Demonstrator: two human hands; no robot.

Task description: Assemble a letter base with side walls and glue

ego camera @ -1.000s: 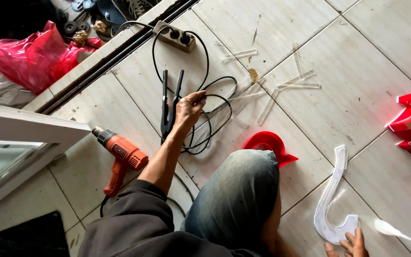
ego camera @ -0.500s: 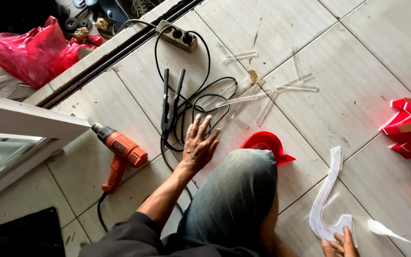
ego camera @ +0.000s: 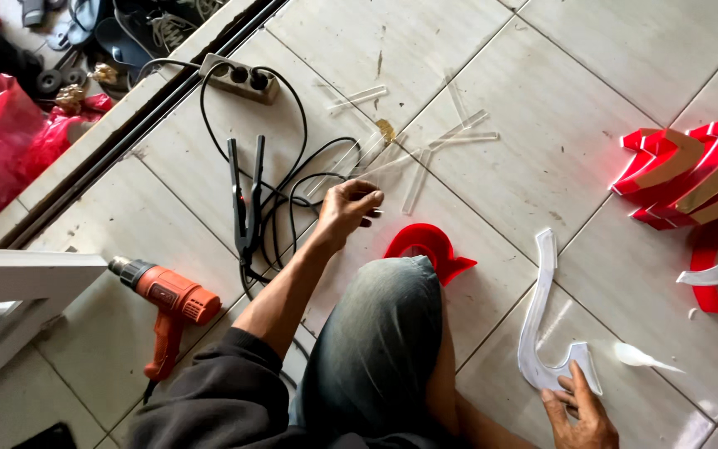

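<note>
The left hand [ego camera: 349, 209] has lifted off the black cables [ego camera: 288, 199], fingers now curled, pinching a clear strip [ego camera: 373, 213] above the tiles. The right hand [ego camera: 582, 413] presses spread fingers on the white curved piece [ego camera: 539, 316].

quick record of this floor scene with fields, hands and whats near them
left hand: fingers curled over clear strips beside the black cables
right hand: resting on the white curved piece
by the knee: red curved piece
tools: orange heat gun, black two-armed tool, power strip
far right: red sign shapes
surface: tiled floor
</note>
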